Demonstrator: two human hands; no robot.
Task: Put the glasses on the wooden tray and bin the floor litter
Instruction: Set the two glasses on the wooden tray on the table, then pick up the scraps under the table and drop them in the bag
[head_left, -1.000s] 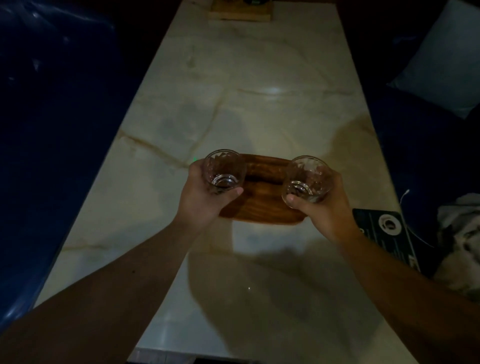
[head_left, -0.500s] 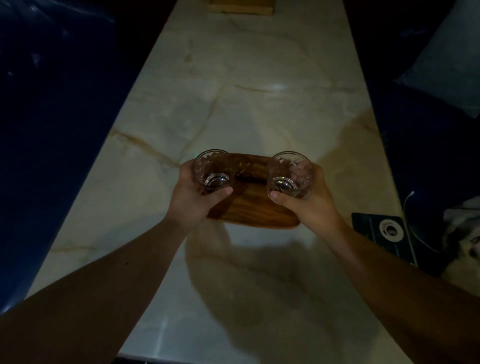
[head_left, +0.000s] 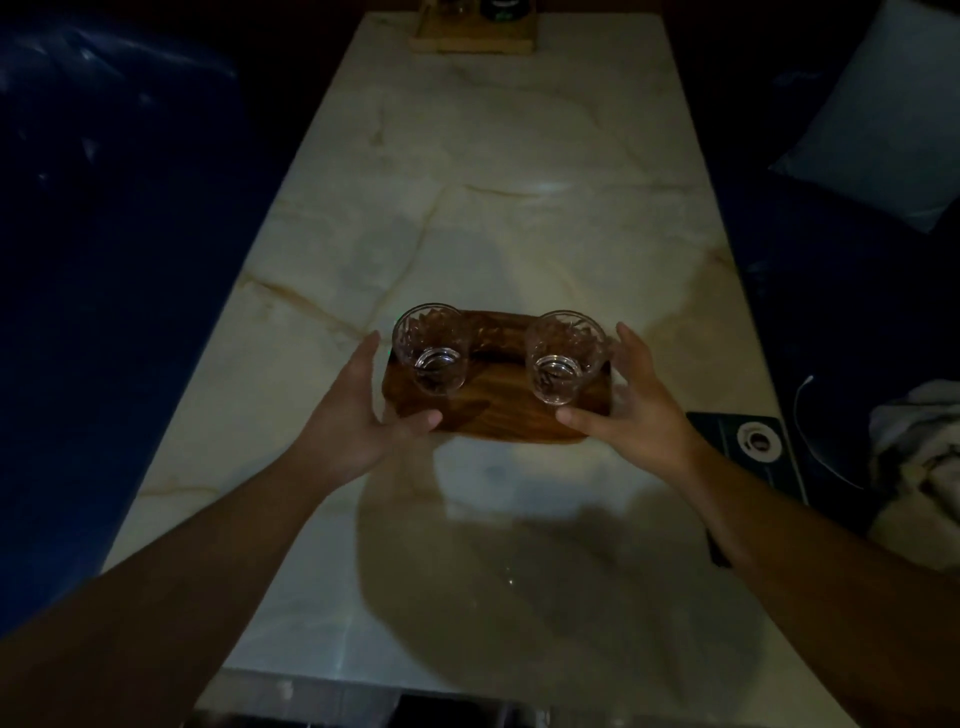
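Two clear cut-glass tumblers stand upright on a dark wooden tray (head_left: 498, 410) in the middle of the marble table (head_left: 498, 208). The left glass (head_left: 434, 348) is near the tray's left end, the right glass (head_left: 563, 356) near its right end. My left hand (head_left: 358, 410) sits just left of the left glass, fingers spread, thumb over the tray's front edge, holding nothing. My right hand (head_left: 628, 395) mirrors it beside the right glass, open and apart from the glass. No floor litter is visible.
A second wooden tray (head_left: 472, 36) with dark items lies at the table's far end. A dark card with a round logo (head_left: 753, 447) rests on the right edge. Dark blue seating flanks both sides; a pale cushion (head_left: 883, 119) and crumpled cloth (head_left: 919, 467) are at right.
Both glasses went from held over the tray to standing on it. Both hands have let go and opened beside them.
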